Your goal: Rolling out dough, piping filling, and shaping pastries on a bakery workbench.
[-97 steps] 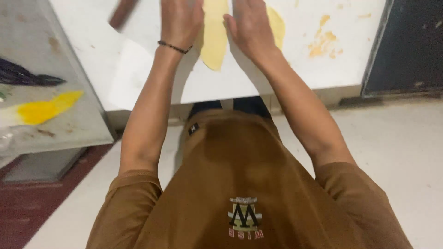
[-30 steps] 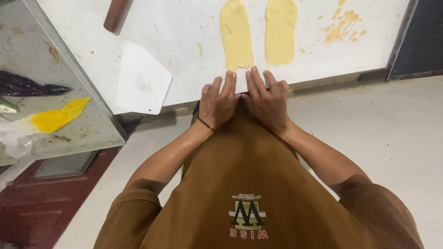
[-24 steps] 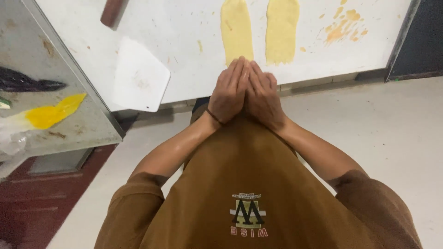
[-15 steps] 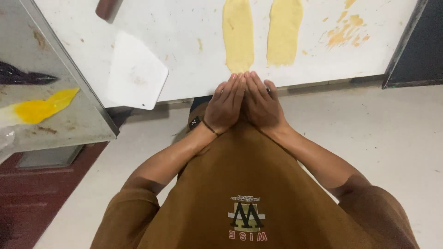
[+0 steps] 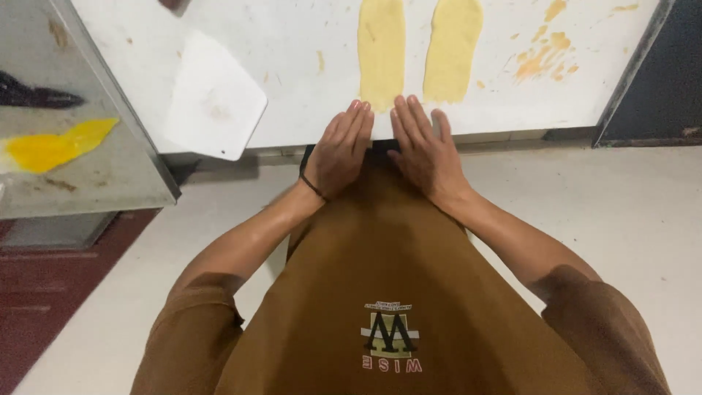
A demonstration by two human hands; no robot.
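Left hand [image 5: 338, 152] flat and open, fingers together, holding nothing; fingertips reach the near edge of the surface [image 5: 292, 73], palm hangs off it over the brown shirt [image 5: 395, 292]. Dark band [image 5: 313, 187] on the left wrist. Right hand [image 5: 426, 150] same: open, flat, empty, fingertips at the near edge, palm over the shirt. Hands just beside each other, narrow gap between, not touching.

Left dough strip [image 5: 381, 51] lies straight ahead of the left fingertips, its near end just short of the near edge, close to the fingers; can't tell if touching. Right dough strip [image 5: 453, 48] just beside it, parallel, near end just ahead of the right fingertips, apart from them. Both strips run toward the far edge and out of frame at top.

White scraper [image 5: 213, 102] flat toward the left end of the surface, its near corner overhanging the near edge, well apart from the hands. Bare white stretch between scraper and left strip. Orange smears [image 5: 540, 60] toward the right edge, right of the strips. Dark frame [image 5: 629, 73] runs along the right edge.

Left of the surface, a grey side shelf [image 5: 88, 183] with a yellow lump [image 5: 51, 146] and a dark item [image 5: 29, 93]. Pale floor [image 5: 621, 219] open on the right below the near edge.
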